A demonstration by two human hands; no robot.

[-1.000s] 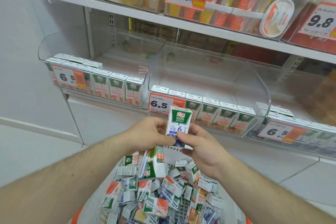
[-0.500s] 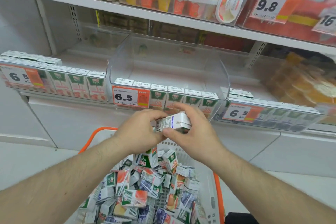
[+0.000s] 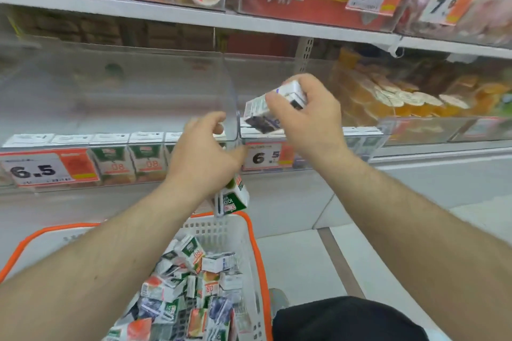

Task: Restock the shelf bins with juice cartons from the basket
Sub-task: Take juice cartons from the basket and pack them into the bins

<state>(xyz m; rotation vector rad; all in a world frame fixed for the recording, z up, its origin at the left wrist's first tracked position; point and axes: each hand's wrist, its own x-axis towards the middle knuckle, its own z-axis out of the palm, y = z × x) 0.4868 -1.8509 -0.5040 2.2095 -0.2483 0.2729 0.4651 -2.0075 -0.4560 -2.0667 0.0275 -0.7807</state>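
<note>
White carton (image 3: 273, 106), grasped by the right hand (image 3: 307, 116) above the clear bin (image 3: 313, 77), lies tilted, long axis running from lower left to upper right. Left hand (image 3: 205, 158) clenches a green carton (image 3: 234, 199), which hangs over the basket (image 3: 250, 232).

Right hand (image 3: 310, 119) is up at the clear shelf bin (image 3: 360, 130), fingers (image 3: 277, 108) wrapped round a tilted juice carton (image 3: 266, 111). Left hand (image 3: 205, 152) hangs lower, thumb and fingers loosely curled, a second carton (image 3: 234, 199) tucked under its palm. Below them, the white basket (image 3: 221, 227) with orange handles, loose cartons (image 3: 194, 285) heaped inside.
</note>
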